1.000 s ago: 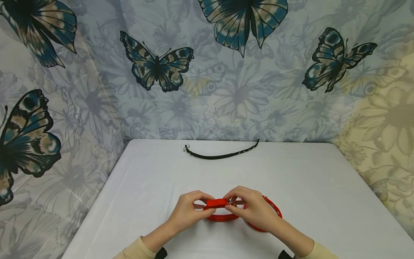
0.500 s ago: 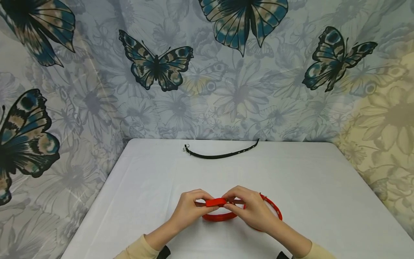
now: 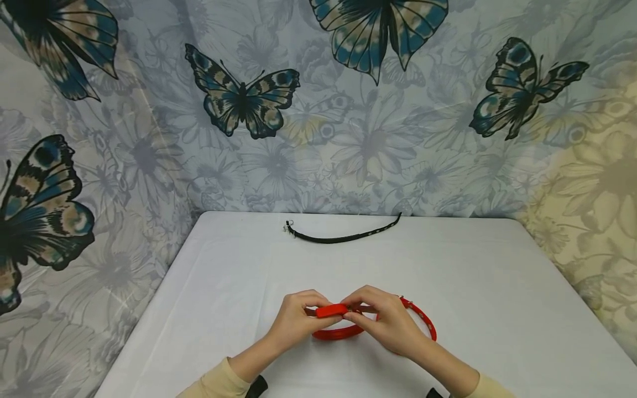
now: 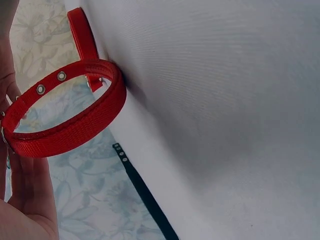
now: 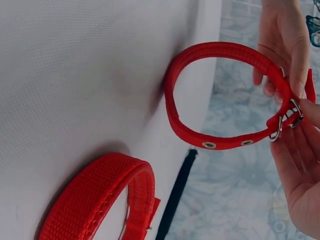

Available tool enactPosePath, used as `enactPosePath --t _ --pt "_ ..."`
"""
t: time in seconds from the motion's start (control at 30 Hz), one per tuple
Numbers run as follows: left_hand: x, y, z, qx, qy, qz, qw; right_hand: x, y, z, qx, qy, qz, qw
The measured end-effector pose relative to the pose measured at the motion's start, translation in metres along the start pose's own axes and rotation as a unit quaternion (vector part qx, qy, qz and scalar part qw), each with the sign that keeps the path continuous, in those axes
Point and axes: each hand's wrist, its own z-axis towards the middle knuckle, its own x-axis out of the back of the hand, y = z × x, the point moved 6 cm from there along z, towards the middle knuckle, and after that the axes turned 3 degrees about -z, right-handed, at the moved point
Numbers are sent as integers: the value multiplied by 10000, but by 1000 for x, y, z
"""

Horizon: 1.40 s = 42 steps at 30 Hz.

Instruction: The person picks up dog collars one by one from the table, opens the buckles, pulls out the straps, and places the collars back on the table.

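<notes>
A red collar [image 3: 338,334] with metal eyelets is fastened into a ring between my two hands, its lower curve close over the white table. My left hand [image 3: 294,320] pinches the red strap end [image 3: 332,310] between thumb and fingers. On the other side, my right hand [image 3: 387,321] pinches the collar at its silver buckle [image 5: 296,114], which the fingers largely cover in the head view. From the right wrist, the strap runs through the buckle and a D-ring [image 5: 276,131] hangs beside it. A second red collar [image 3: 424,319] lies behind my right hand.
Toward the back edge of the white table [image 3: 209,276] lies a black collar [image 3: 328,240], stretched out in a shallow curve with its metal fittings at the left. A butterfly-print cloth [image 3: 373,143] hangs right behind the table.
My left hand has shifted slightly right, its thumb now along the strap end. The right fingers now cover the buckle more. The other collars have not moved.
</notes>
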Motion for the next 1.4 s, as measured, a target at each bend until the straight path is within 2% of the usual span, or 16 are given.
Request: enactPosePath --t 0.17,0.43,0.57,0.7,0.97,1.13,1.4 --pt "-4 8 3 -120 38 164 9998 -1 0 0 -74 -64 -11 10000" --pt "-3 44 5 -508 -30 162 9986 -1 -1 2 -75 -97 35 9999" --pt "-2 49 5 -526 -22 236 9983 -2 -1 2 -54 -111 78 9999" --pt "-3 42 5 -448 6 351 9984 -3 -2 3 -42 -92 149 9998" --pt "-6 8 5 -439 47 402 9982 -6 -1 4 -52 -91 221 9997" --pt "-6 3 5 -483 0 314 9983 -7 0 4 -108 -102 218 9997" --pt "-6 5 4 -497 0 327 9982 -7 0 3 -129 -133 179 9997"
